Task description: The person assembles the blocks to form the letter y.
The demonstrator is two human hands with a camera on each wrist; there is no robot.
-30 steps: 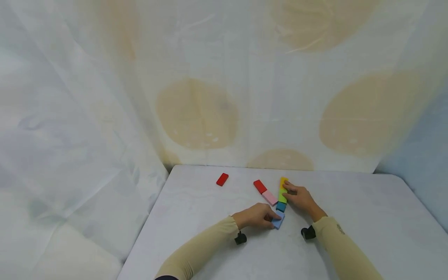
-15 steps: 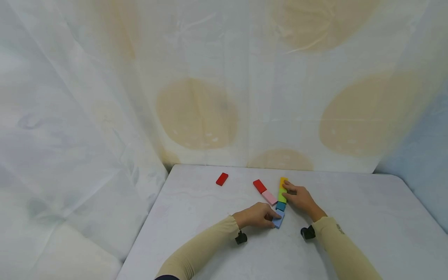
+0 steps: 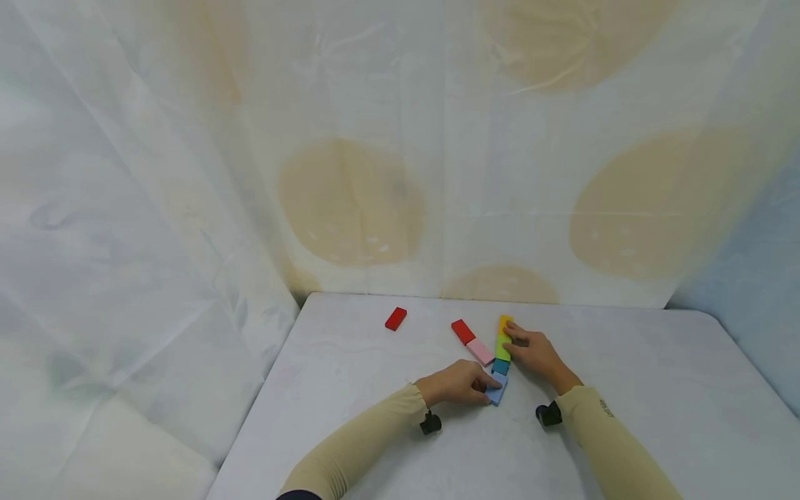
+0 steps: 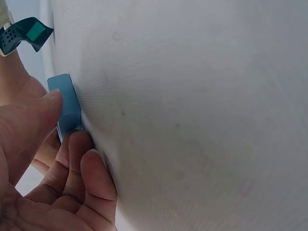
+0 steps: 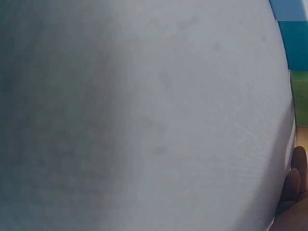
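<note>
Four flat blocks lie in a row on the white table [image 3: 625,389]: yellow [image 3: 505,322], green [image 3: 503,347], teal [image 3: 500,367] and light blue [image 3: 498,394]. My left hand [image 3: 492,387] pinches the light blue block [image 4: 67,103] at the near end, thumb on one side and fingers on the other. Fingertips of my right hand [image 3: 510,339] rest against the green and yellow blocks from the right. In the right wrist view the blue [image 5: 288,7], teal [image 5: 294,43] and green [image 5: 301,96] blocks show at the right edge, with one fingertip [image 5: 294,185] below them.
A pink block [image 3: 480,351] and a red block [image 3: 463,331] lie end to end just left of the row. Another red block [image 3: 396,319] lies alone farther left. A patterned sheet [image 3: 375,173] hangs behind and to the left of the table.
The light blue block and my left hand have crept slightly toward the teal block. My right hand has stayed at the green and yellow blocks.
</note>
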